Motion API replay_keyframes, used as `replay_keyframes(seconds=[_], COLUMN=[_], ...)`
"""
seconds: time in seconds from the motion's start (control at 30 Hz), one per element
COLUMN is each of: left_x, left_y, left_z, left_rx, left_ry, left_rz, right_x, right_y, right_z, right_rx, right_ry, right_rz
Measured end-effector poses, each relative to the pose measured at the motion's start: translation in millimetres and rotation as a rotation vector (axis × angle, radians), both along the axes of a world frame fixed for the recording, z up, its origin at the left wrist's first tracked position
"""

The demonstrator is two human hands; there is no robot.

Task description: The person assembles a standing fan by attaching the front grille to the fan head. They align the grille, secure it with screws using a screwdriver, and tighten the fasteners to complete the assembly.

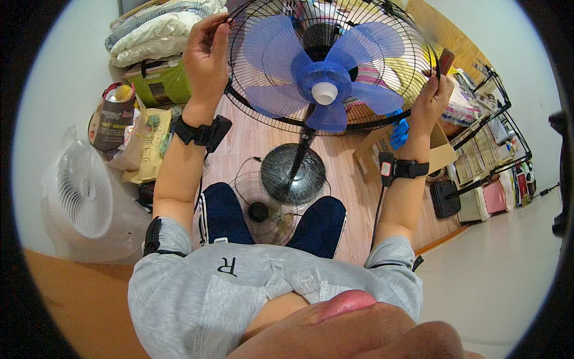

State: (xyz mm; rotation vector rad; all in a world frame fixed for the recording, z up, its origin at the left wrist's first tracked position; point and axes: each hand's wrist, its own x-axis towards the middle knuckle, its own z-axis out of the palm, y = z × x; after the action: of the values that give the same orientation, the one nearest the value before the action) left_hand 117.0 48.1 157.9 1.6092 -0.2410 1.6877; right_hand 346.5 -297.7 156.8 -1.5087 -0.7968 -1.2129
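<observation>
A pedestal fan stands before me, with blue see-through blades (333, 122) and a white cap (324, 93) at their hub. Its round black wire grille (263, 112) surrounds the blades. At the grille's upper left rim is my left hand (206, 60), thumb and fingers closed at the edge. My right hand (433, 99) is closed on the right rim, beside a dark strip and a brown piece (446, 61) whose kind I cannot make out. Between my knees lies another wire grille (275, 230) with a black centre. The fan's round black base (278, 173) rests on the floor.
To the left are folded bedding (158, 39), a green box (158, 84), paper bags (149, 143) and a plastic-wrapped white fan (84, 188). An open cardboard box (373, 152) and a black-framed rack (508, 110) stand right. A cable trails from my right wrist strap.
</observation>
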Motion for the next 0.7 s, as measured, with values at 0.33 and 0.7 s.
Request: replay_keyframes(seconds=[0.33,0.7], left_x=[-5,-18], left_y=[0,7], left_z=[17,15], left_rx=[0.06,0.018], left_ry=[0.129,0.219], left_rz=[0.283,0.204], right_x=[0,8], right_y=[0,2], right_z=[13,16], right_rx=[-0.162,-0.235], right_ry=[0.07,0.038], right_rz=[-0.009,0.032])
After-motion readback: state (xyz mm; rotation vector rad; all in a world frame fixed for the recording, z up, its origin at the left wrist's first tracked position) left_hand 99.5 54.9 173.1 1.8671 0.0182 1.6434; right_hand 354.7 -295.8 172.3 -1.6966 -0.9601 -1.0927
